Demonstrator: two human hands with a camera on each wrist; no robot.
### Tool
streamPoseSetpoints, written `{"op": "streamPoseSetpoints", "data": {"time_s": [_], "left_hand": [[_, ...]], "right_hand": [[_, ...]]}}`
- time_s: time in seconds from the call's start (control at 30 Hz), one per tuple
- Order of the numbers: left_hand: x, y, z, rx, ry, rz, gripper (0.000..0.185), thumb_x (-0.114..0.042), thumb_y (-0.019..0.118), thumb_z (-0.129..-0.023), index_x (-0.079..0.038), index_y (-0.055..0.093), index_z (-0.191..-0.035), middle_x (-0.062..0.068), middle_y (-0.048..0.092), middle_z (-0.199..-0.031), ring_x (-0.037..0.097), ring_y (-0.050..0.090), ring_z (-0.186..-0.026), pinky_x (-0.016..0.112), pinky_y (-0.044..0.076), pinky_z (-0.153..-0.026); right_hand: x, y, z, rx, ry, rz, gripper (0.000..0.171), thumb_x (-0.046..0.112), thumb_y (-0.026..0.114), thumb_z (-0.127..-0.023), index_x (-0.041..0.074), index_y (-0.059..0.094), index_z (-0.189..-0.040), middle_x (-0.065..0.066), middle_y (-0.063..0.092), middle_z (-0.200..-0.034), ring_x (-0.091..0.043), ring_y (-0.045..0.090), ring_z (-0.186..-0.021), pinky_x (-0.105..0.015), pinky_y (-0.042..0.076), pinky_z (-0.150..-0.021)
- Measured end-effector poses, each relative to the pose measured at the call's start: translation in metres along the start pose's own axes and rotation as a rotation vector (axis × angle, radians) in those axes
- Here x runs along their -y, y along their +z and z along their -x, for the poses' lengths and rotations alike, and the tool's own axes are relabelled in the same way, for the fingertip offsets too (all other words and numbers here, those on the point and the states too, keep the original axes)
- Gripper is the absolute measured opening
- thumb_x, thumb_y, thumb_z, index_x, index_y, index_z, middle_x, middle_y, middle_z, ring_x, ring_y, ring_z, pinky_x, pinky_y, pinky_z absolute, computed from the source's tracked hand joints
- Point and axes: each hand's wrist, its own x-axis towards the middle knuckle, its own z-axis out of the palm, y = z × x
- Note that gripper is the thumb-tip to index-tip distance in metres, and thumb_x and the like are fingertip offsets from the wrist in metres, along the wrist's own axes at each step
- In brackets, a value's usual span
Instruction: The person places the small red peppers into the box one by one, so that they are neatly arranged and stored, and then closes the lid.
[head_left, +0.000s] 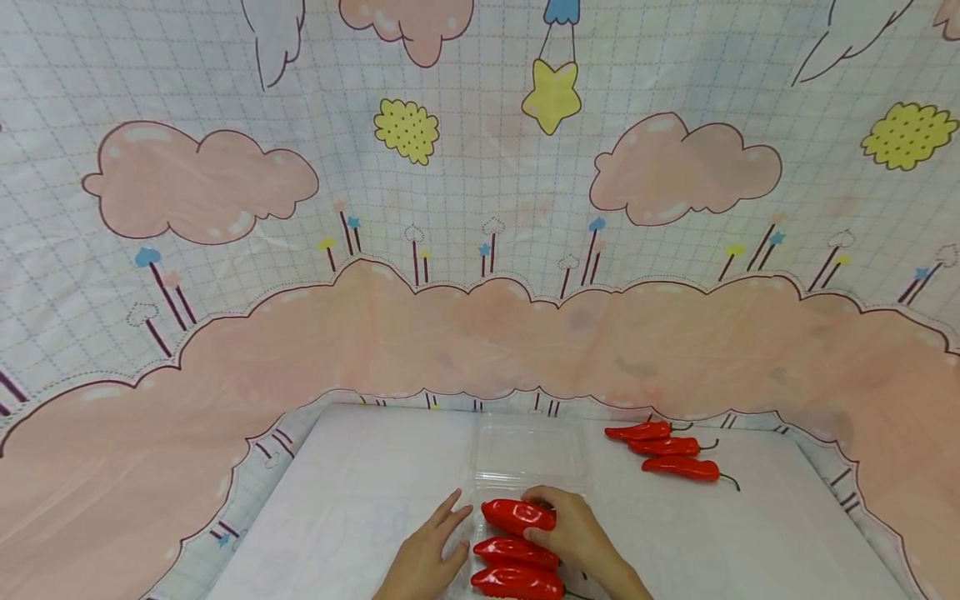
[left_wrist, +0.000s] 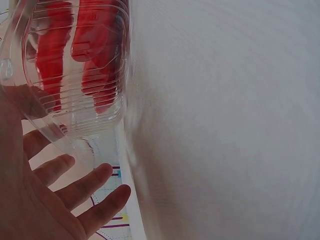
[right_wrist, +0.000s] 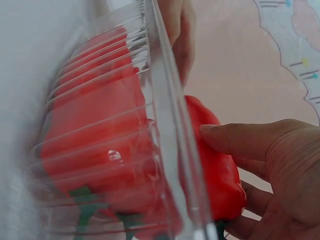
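Nearest, the left hand [head_left: 423, 558] lay flat, fingers [left_wrist: 80, 187] spread, against the clear box [head_left: 525, 475] on the desk [head_left: 360, 492]. The right hand [head_left: 573, 529] gripped a chili [head_left: 517, 515] in the box. Farther right lay three chilies [head_left: 667, 450].

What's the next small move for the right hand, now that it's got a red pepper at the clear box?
Probably lower the pepper into the clear box and let go. The right hand grips it at the tray's far end, two peppers already lie beside it, and the left hand rests open against the box's side, steadying it. Three more peppers wait on the table.
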Motion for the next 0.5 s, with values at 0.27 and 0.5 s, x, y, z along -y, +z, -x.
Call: {"op": "streamPoseSetpoints", "data": {"time_s": [0.27, 0.5], "left_hand": [[-0.0006, -0.0004, 0.0001, 0.0, 0.004, -0.004, 0.045, -0.033, 0.058, -0.087, -0.025, 0.053, -0.131, -0.002, 0.04, -0.148, 0.021, 0.062, -0.111, 0.045, 0.055, -0.084], [0.0005, 0.0003, -0.0003, -0.009, 0.01, -0.002, 0.044, -0.033, 0.058, -0.087, -0.025, 0.054, -0.13, -0.002, 0.04, -0.148, 0.02, 0.062, -0.111, 0.044, 0.055, -0.084]], "right_hand": [[-0.0014, 0.0024, -0.0006, 0.009, -0.016, 0.007, 0.043, 0.021, 0.079, -0.072, 0.017, 0.064, -0.112, -0.002, 0.066, -0.108, -0.017, 0.059, -0.094, -0.045, 0.055, -0.084], [-0.0055, 0.0057, -0.0023, 0.003, -0.007, 0.025, 0.044, 0.022, 0.079, -0.071, 0.017, 0.063, -0.112, -0.001, 0.067, -0.107, -0.016, 0.058, -0.092, -0.044, 0.055, -0.083]]}}
